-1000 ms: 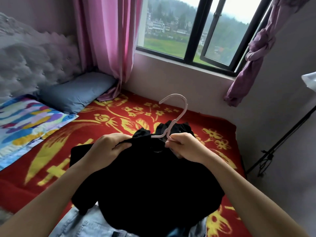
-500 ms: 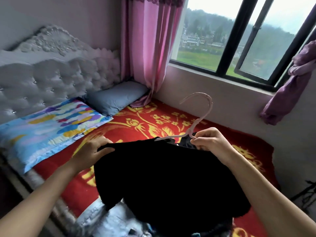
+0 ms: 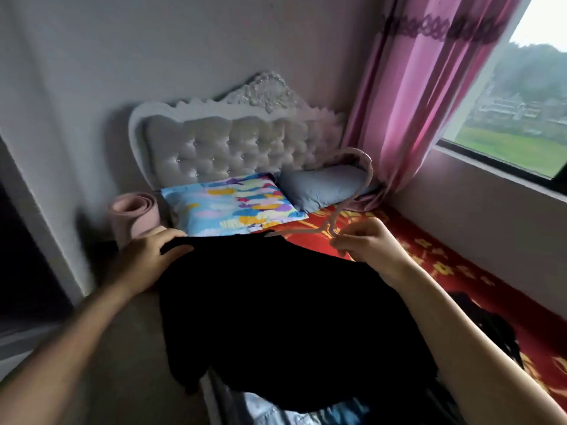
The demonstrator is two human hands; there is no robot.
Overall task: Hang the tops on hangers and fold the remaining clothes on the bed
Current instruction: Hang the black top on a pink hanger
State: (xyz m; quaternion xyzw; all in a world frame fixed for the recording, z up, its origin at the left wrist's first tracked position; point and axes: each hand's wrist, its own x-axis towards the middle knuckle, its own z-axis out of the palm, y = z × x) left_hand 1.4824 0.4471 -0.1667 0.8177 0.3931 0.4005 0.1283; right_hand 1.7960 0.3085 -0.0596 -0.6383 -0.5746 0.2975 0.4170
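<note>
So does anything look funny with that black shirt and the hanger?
Yes. The pink hanger leans sideways in the right hand, one arm poking out bare above the black shirt, which the left hand holds by one edge.

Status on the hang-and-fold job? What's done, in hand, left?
Done: no hung or folded piece is in view. In hand: the black top seems partly on the pink hanger; the right hand pinches the hanger's neck, the left hand grips a shoulder. Left: denim under the top and a dark pile on the red blanket lie unfolded.
</note>
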